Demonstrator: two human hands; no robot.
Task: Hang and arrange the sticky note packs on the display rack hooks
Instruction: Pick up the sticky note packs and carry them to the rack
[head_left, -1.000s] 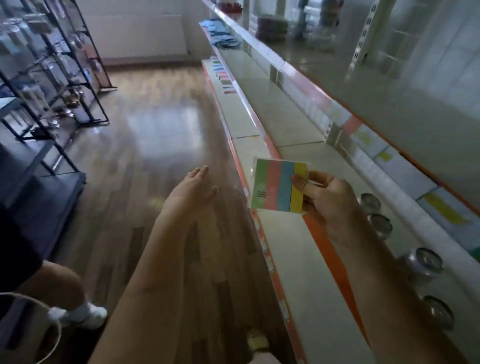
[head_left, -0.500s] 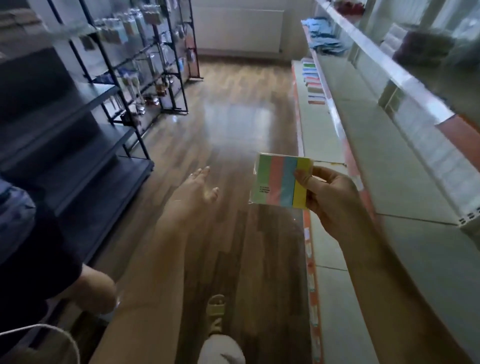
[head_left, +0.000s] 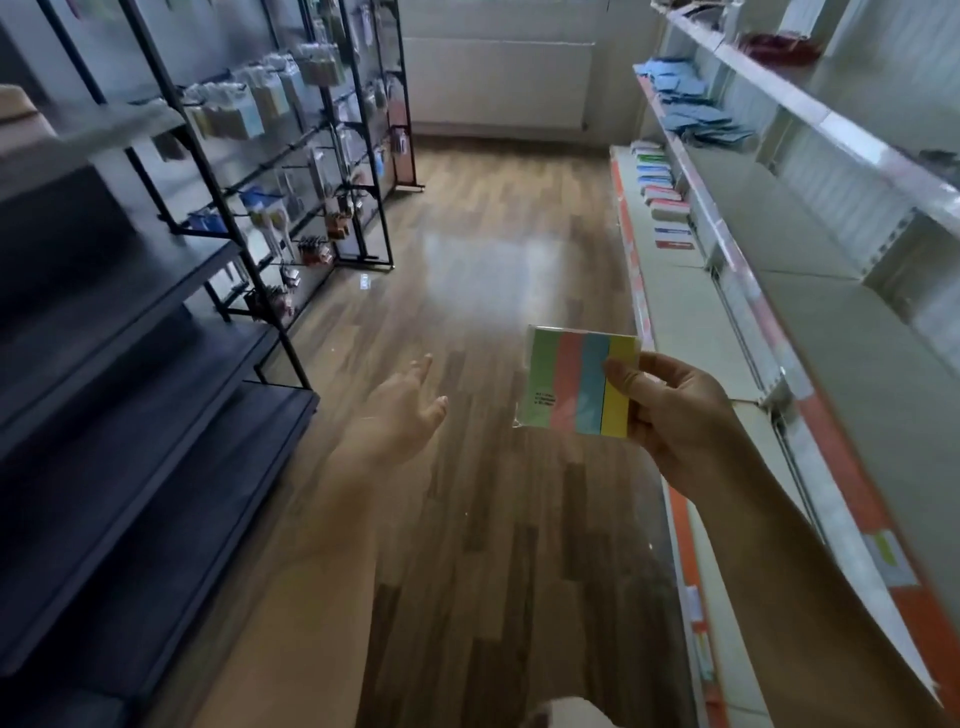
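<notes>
Sticky note pack (head_left: 582, 382) pinched in right hand (head_left: 675, 415), left hand (head_left: 400, 410) apart, empty

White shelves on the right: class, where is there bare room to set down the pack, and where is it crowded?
Bare: the lowest white shelf nearer than the row of coloured packs, beside the right hand holding the sticky note pack. Also bare: the dark shelves by the open left hand. Crowded: the black display rack, hung with goods.

The display rack (head_left: 291, 171) stands at upper left, shelving (head_left: 779, 291) runs down the right. At centre, the right hand (head_left: 675, 415) holds the sticky note pack (head_left: 582, 382), right of the left hand (head_left: 400, 410).
</notes>
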